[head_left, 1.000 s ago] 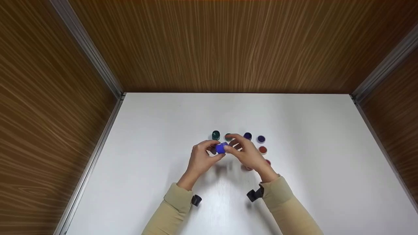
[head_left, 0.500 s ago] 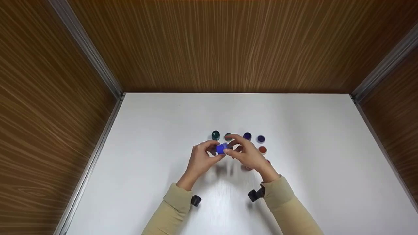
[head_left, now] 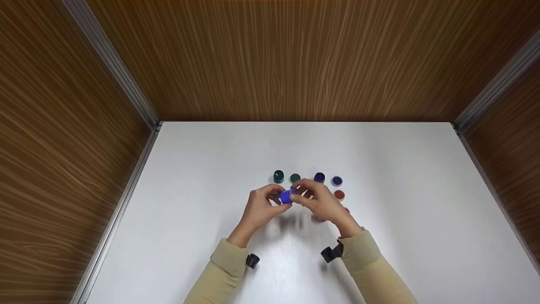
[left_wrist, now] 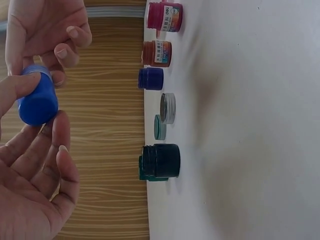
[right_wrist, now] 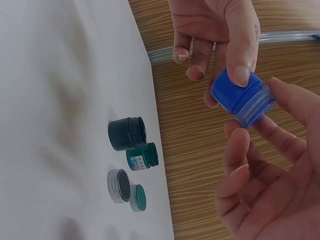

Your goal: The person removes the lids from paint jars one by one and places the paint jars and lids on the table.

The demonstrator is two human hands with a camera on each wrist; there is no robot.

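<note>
A small blue paint jar [head_left: 286,196] is held between both hands over the white table. My left hand [head_left: 259,207] grips its body; in the right wrist view the thumb presses the blue side. At the other end, the thumb and fingers of my right hand [head_left: 320,202] pinch the clear ribbed lid [right_wrist: 256,106], which sits on the jar's mouth. In the left wrist view the jar [left_wrist: 37,102] is tilted, its base facing the camera. Parts of the lid are hidden behind the right fingers in the head view.
Beyond the hands stand a lidless dark green jar [right_wrist: 127,132], a lidless green jar [right_wrist: 143,156] and a purple jar [head_left: 319,177]. Loose lids lie beside them, including a green lid [right_wrist: 138,198] and an orange-red lid [head_left: 339,194]. Pink [left_wrist: 165,16] and orange [left_wrist: 157,53] jars stand nearby.
The right hand's fingers have shifted round the lid, its index finger drawing in from above. The left hand keeps its hold on the blue jar.
</note>
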